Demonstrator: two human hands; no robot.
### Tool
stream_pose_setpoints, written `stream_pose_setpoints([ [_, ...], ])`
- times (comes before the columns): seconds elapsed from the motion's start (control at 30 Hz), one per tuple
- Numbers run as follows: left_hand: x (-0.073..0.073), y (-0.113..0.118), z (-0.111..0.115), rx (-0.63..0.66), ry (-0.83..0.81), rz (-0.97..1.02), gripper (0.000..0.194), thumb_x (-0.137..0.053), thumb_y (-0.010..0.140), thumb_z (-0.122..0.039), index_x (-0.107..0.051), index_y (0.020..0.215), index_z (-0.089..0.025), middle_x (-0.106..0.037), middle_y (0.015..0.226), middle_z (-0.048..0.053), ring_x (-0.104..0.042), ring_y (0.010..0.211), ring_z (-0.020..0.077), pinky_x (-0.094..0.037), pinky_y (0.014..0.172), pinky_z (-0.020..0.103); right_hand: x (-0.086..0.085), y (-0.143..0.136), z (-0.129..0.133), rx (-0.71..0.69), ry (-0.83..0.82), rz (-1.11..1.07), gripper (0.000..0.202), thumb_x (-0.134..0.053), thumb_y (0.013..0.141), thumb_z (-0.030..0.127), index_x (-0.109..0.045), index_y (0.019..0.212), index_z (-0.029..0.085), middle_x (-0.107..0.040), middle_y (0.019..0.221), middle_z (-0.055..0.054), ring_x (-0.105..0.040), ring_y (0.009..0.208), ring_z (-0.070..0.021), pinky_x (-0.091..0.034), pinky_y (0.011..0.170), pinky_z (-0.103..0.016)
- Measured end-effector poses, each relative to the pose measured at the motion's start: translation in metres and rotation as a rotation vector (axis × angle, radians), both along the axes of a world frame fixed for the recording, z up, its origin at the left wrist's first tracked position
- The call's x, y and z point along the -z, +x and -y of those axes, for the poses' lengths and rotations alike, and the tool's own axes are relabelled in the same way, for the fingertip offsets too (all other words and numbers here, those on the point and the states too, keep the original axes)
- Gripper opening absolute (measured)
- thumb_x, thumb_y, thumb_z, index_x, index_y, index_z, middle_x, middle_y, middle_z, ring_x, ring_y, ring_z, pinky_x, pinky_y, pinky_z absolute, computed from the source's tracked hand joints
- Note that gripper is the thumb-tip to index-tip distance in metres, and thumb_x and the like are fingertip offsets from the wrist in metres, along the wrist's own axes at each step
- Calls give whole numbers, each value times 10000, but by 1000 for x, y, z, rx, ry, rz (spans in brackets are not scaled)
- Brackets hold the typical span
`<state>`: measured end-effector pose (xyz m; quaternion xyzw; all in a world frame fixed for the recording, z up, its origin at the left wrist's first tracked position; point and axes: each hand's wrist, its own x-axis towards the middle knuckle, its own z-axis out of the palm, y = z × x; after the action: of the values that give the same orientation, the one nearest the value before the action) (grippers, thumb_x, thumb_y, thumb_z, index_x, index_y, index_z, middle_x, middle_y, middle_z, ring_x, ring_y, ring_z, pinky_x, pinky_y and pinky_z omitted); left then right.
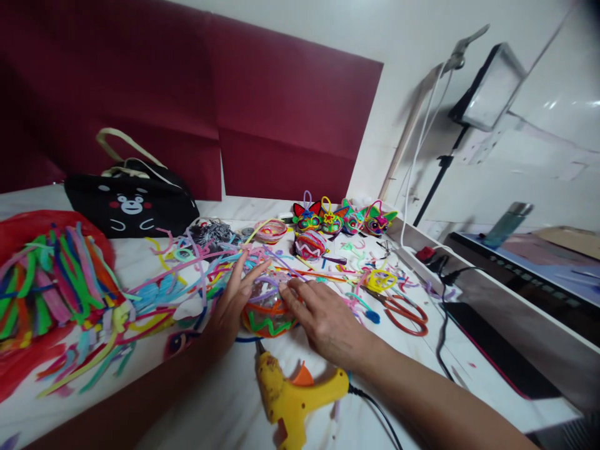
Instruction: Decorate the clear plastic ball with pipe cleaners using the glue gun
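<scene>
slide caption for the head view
Left hand and right hand at a clear rounded ball with orange-and-green fuzzy trim, yellow glue gun lying nearby.

The head camera is looking forward and down from close behind the round ornament (268, 314). It is facing the wall (398, 87) beyond it.

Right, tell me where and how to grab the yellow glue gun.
Take the glue gun by its handle, probably from the right: the handle juts that way, with the orange trigger on its far edge, while the nozzle points away from the person.
</scene>
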<state>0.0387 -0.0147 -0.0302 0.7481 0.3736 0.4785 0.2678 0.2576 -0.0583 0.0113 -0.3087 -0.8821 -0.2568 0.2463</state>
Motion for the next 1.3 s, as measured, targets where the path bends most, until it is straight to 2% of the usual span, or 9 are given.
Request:
stream_pose_setpoints([
  [0.1, -1, 0, 1, 80, -168, 169, 654, -304, 1042, -417, 36, 1586, -293, -471, 1533, 73, -372, 1457, 230, -357, 1185, 502, 0, 0, 1, 4, 3, 6, 367, -387, 968, 87, -524, 1304, 34, -621, 1187, -198, -550, 920, -257, -511, 764, -378],
  [0.17, -2, 1, 1, 104, -204, 215, 675, -337, 1031, -426, 15, 1588, -283, -465, 1536, 86, -360, 1463, 243, -363, 1177, 515, 1, 0, 1, 4, 5, 3, 367, -391, 970, 87, -525, 1307, 28, -616, 1197, -200, -550, 933, -257, -509, 785, -374],
  [0.27, -6, 1, 3, 122, -235, 267, 696, -387, 1013, -453, -60, 1593, -248, -475, 1525, 109, -377, 1452, 282, -364, 1167, 539, 2, 0, 1, 0, 9, -8, 371, -394, 971, 87, -521, 1315, 26, -611, 1202, -199, -549, 951, -260, -510, 797, -373],
  [0.4, -10, 0, 4, 137, -285, 367, 689, -473, 979, -477, -220, 1574, -240, -530, 1482, 104, -372, 1451, 316, -275, 1206, 551, 2, 0, 1, 7, 4, -1, 385, -384, 972, 77, -510, 1332, 24, -616, 1200, -204, -549, 950, -260, -521, 804, -379],
  [0.53, -8, -2, 1, 163, -335, 406, 574, -508, 958, -489, -436, 1480, -260, -546, 1468, 85, -331, 1472, 312, -284, 1211, 518, 0, 0, 1, -5, 9, -10, 390, -380, 959, 55, -525, 1319, 12, -626, 1194, -208, -549, 937, -266, -532, 790, -381],
  [0.7, -7, -1, -1, 257, -407, 538, 368, -546, 947, -458, -594, 1276, -301, -564, 1451, 50, -443, 1406, 302, -390, 1153, 470, 1, 0, 1, -13, 12, -12, 392, -365, 958, 51, -537, 1306, -5, -626, 1197, -224, -554, 942, -275, -536, 791, -393],
  [1.03, -7, 0, -1, 250, -476, 594, 297, -611, 922, -421, -622, 1166, -251, -530, 1482, 57, -481, 1370, 293, -470, 1070, 400, 1, 0, 0, -7, 0, -2, 396, -387, 959, 65, -529, 1321, -9, -627, 1206, -223, -569, 959, -279, -529, 807, -390],
  [1.2, -3, 0, -5, 227, -447, 605, 261, -661, 876, -437, -630, 1043, -239, -557, 1453, 69, -514, 1335, 325, -516, 1009, 453, 0, 0, 0, -12, 1, 1, 404, -390, 943, 50, -534, 1314, -17, -631, 1202, -225, -571, 958, -281, -534, 812, -390],
  [1.3, 1, -1, -7, 185, -403, 520, 271, -613, 902, -475, -618, 1035, -239, -554, 1455, 79, -560, 1288, 324, -531, 983, 466, 0, 1, 1, -1, 8, 5, 399, -392, 949, 60, -536, 1315, -9, -631, 1205, -222, -573, 957, -275, -534, 817, -386],
])
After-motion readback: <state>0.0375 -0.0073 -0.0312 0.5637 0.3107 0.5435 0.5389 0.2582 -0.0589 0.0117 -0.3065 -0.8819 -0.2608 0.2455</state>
